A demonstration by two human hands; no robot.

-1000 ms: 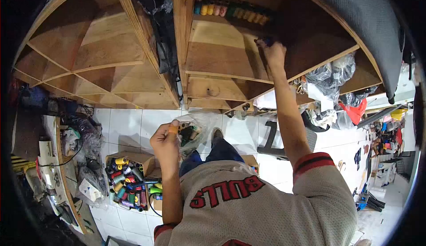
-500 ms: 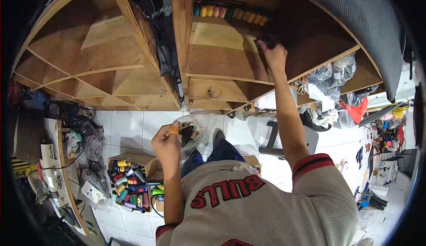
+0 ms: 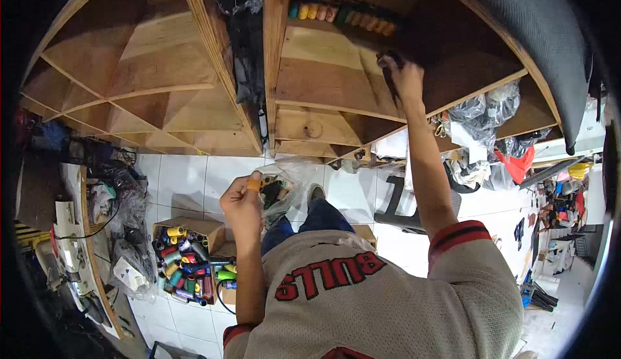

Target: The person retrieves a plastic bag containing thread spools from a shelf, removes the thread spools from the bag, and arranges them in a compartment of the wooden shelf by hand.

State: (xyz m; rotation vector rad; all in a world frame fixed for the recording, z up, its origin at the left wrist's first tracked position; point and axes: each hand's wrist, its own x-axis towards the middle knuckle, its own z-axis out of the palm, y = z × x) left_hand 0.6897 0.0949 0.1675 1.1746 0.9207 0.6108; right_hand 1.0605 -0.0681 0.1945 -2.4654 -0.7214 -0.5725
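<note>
My left hand is closed, with a small orange thread spool pinched at the fingertips. Just beside it hangs a clear plastic bag with several spools inside; whether the fingers also grip the bag is hard to see. My right hand reaches into the wooden shelf compartment, its fingers closed round something small and dark whose kind is unclear in the shadow. Behind it, at the back of the compartment, stands a row of thread spools in teal, yellow, pink and orange-brown.
A cardboard box full of coloured thread spools stands on the white tiled floor. Wooden dividers split the shelf. Plastic bags fill its right side. A sewing machine is at the left.
The view has shifted slightly. My right hand has turned a little inside the compartment, and the dark thing in it shows more. My left hand still holds the orange spool.
</note>
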